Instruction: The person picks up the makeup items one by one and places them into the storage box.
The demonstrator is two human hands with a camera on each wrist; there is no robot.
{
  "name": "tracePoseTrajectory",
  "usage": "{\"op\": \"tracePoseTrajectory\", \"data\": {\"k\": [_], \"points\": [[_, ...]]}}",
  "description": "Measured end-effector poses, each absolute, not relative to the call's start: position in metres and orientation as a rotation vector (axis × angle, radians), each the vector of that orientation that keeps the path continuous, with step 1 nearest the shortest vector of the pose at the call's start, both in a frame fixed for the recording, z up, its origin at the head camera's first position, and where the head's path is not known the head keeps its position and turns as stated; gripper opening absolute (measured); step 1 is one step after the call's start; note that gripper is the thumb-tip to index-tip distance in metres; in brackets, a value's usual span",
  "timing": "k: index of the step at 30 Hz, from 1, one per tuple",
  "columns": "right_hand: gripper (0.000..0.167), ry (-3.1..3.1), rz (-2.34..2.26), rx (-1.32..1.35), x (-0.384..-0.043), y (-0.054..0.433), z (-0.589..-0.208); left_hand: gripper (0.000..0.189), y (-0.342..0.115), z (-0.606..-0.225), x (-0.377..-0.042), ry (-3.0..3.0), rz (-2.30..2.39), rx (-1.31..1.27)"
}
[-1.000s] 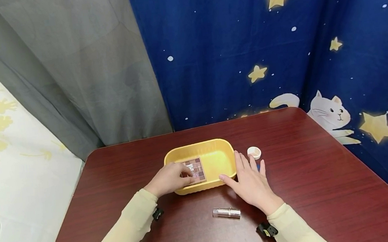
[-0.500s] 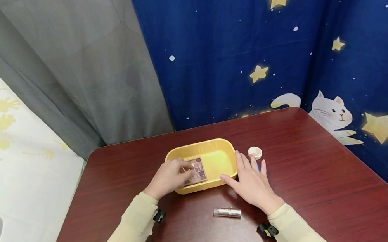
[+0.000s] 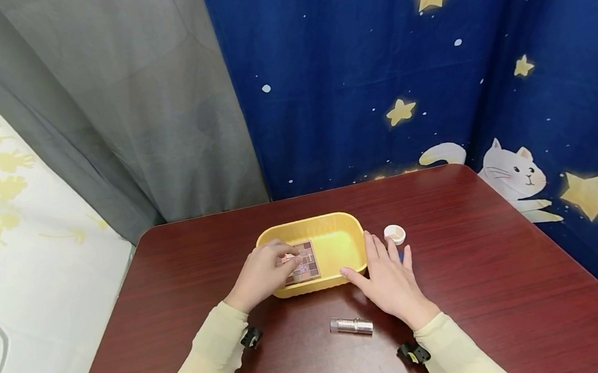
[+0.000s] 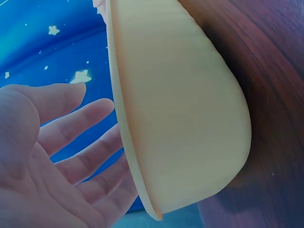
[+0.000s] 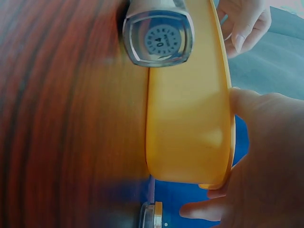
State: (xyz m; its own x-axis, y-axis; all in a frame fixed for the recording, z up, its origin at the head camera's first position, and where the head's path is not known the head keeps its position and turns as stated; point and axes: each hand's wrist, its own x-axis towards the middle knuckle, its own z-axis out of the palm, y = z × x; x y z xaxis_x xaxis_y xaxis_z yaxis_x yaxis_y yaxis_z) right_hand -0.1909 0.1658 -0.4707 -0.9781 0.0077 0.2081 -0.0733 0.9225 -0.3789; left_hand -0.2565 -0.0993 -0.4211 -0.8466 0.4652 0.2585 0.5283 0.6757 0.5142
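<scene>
A yellow plastic basket stands on the table, with an eyeshadow palette lying flat in its left end. My left hand reaches over the left rim, its fingertips overlapping the palette in the head view. In the left wrist view the fingers are loosely spread, with nothing between thumb and fingers. Resting against the right end of the basket is my right hand, its fingers extended along the outside and its thumb at the near rim. The right wrist view shows this thumb touching the rim.
In front of the basket lies a silver tube with a clear end, its base marked 04. A small round white pot sits beyond the right fingertips. Something blue shows partly behind those fingers. Curtains hang behind the dark red table.
The left fingers have shifted on or over the palette, loosening and lifting a little, so more of its coloured pans show. The right hand stays at the basket; the view has drifted slightly.
</scene>
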Motion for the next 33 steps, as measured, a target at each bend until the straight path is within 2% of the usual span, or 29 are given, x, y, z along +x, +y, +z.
{"op": "tracePoseTrajectory", "data": {"k": [19, 33], "points": [[0.107, -2.873, 0.576, 0.052, -0.19, 0.167, -0.473, 0.017, -0.101, -0.424, -0.242, -2.707, -1.033, -0.641], [0.107, -2.887, 0.573, 0.049, -0.191, 0.168, -0.47, 0.034, -0.103, -0.421, -0.23, -2.651, -0.98, -0.617]]}}
